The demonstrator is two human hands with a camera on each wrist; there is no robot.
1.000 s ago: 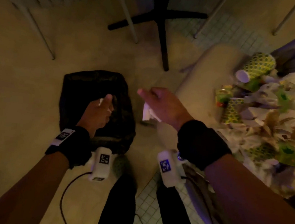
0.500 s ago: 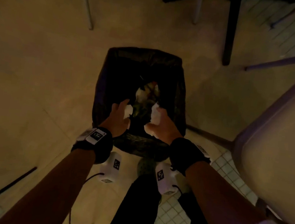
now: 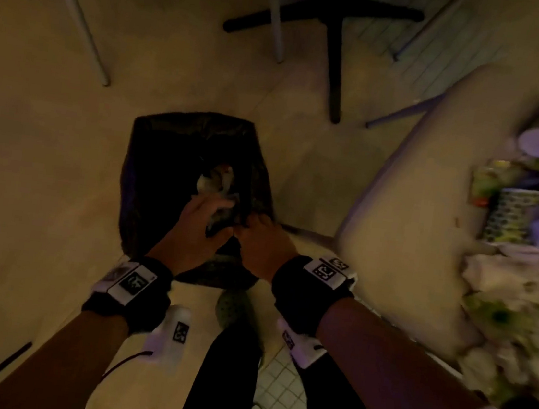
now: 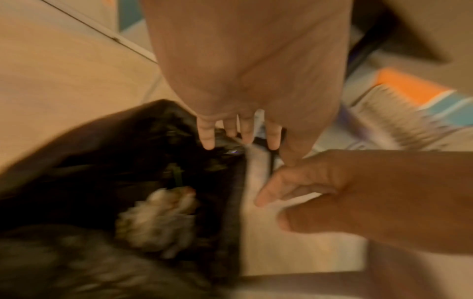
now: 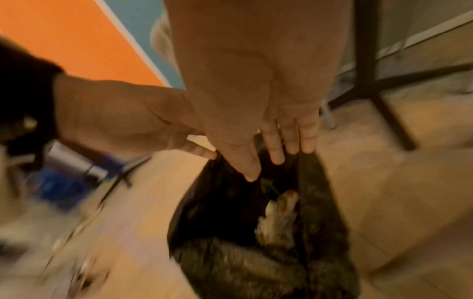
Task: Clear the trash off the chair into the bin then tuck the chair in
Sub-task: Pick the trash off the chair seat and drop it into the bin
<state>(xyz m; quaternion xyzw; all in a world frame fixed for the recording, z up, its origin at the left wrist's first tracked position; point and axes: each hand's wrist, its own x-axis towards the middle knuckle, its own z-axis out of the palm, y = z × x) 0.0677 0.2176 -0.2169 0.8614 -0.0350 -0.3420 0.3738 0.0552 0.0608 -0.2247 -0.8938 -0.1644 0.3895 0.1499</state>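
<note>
Head view, bin: I see the black-lined bin (image 3: 164,164) standing on the floor, crumpled pale trash (image 3: 217,177) lying inside it.
Head view, hands: left hand (image 3: 197,226) and right hand (image 3: 263,241) side by side over the bin's near rim, nothing held that I can make out (blurred here).
Head view, chair: chair (image 3: 411,201) just right of the bin, its seat bearing a heap of cups and paper wrappers (image 3: 526,256) along the far right side.
Head view, surroundings: black table base (image 3: 334,25) on the floor beyond the bin.
Left wrist view, left hand: I log the fingers (image 4: 207,135) straight, spread, empty, pointing down at the bin's rim.
Left wrist view, right hand: loosely bent fingers (image 4: 294,188), holding nothing, beside the bin wall.
Right wrist view, right hand: fingers (image 5: 291,139) extended flat over the bin mouth, empty.
Right wrist view, bin contents: pale crumpled trash low inside the liner.
</note>
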